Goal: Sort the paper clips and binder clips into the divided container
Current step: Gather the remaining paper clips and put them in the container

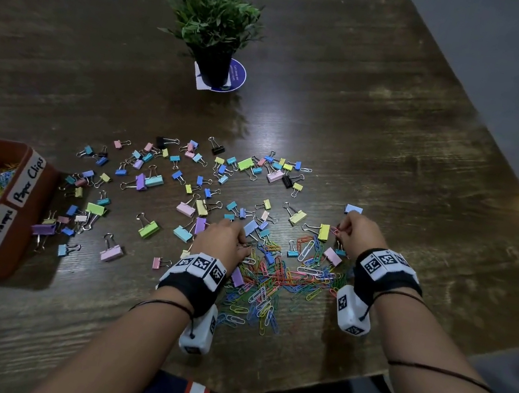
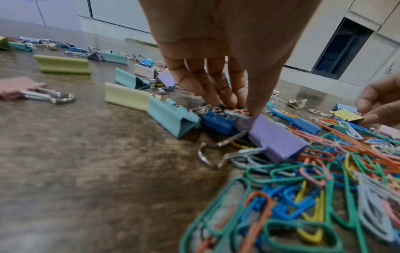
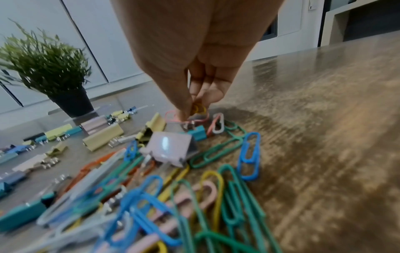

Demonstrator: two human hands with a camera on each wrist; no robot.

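- The right hand (image 1: 359,231) is seen right of centre in the head view, at the upper right edge of the paper clips (image 1: 275,278); its thumb and fingers are closed in a pinch on a yellow paper clip (image 3: 198,108), as the right wrist view shows in the middle of the frame.
- A pink paper clip (image 3: 173,116) lies on the table (image 1: 397,133) directly beneath that pinch, apparently touched by the thumb tip; whether it is also gripped cannot be told.
- The left hand (image 1: 222,239) is placed at the upper left edge of the same heap, fingers pointing down and bunched onto small clips; whether anything is actually gripped cannot be told, since the fingertips (image 2: 227,101) are partly hidden behind a purple binder clip (image 2: 275,138).
- The divided container (image 1: 30,194) stands at the left edge of the head view, the "Paper Clips" compartment above the "Paper Clamps" one, some paper clips already inside the upper one.
- The coming move is judged to turn on this: the container lies far to the left of the right hand, across the scattered binder clips (image 1: 184,191), and the left hand is clearly nearer to it.
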